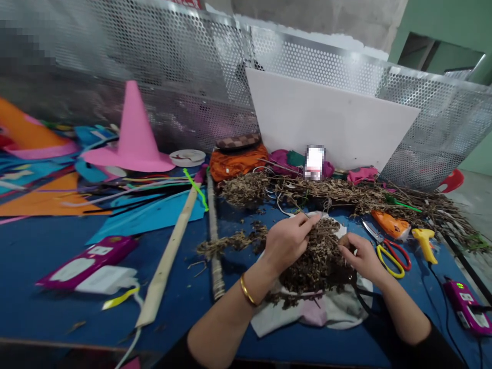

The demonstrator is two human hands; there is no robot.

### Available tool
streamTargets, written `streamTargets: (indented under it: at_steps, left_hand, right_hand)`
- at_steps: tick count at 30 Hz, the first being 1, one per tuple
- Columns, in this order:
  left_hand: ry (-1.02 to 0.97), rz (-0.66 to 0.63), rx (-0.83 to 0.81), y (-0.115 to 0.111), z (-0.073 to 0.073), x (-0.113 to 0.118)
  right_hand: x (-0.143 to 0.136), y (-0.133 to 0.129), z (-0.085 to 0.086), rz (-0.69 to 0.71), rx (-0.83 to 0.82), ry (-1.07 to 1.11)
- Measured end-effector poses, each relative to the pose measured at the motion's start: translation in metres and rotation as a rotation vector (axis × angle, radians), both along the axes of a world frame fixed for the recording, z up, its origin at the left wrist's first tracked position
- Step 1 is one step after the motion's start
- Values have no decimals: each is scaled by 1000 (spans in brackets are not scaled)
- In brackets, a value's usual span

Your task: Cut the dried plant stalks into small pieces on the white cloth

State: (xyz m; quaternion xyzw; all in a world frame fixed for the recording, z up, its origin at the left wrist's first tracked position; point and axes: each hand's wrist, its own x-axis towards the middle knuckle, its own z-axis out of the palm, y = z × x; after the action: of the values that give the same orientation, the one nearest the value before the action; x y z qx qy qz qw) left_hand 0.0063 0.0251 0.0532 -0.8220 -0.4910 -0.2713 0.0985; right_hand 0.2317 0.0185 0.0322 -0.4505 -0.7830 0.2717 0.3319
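A heap of dried brown plant stems and leaves (313, 266) lies in front of me on a crumpled white cloth (307, 315). My left hand (288, 241), with a gold bangle at the wrist, reaches over the heap's left side. Its fingers are bent together around dried stems, and the fingertips are partly hidden. On the right side, my right hand (359, 253) has thumb and fingers pinched at the edge of the same dried plants. A thin pale cord or wire (282, 205) loops out behind the heap.
Scissors (388, 251) and a yellow glue gun (425, 243) lie to the right. A wooden stick (169, 261) and a thinner branch (214, 241) lie to the left. Dried branches (346, 192) line the back, before a white board (326, 113). A pink cone hat (132, 133) stands back left.
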Motion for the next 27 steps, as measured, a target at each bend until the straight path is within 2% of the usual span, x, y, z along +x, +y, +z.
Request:
streamTargets:
  at_steps: [3, 7, 11, 15, 17, 20, 23, 27]
  left_hand:
    - [42, -15, -62, 2, 5, -4]
    - [39, -10, -18, 0, 9, -6]
    - [17, -28, 56, -4, 10, -7]
    - [-8, -39, 111, -4, 10, -10]
    - [-32, -45, 125, -4, 11, -11]
    - [-57, -86, 130, -6, 10, -10]
    - [-66, -138, 124, -9, 10, -5]
    - [-79, -177, 120, -12, 8, 1]
  right_hand:
    - [6, 1, 2, 51, -199, 159]
    - [11, 6, 0, 139, -514, 564]
    - [11, 14, -5, 2, -549, 895]
    - [12, 20, -10, 12, -597, 1022]
    - [12, 20, -11, -18, -561, 1017]
    - [2, 15, -10, -68, -444, 845]
    - [-19, 8, -8, -34, -344, 638]
    - [-47, 6, -7, -30, -201, 495]
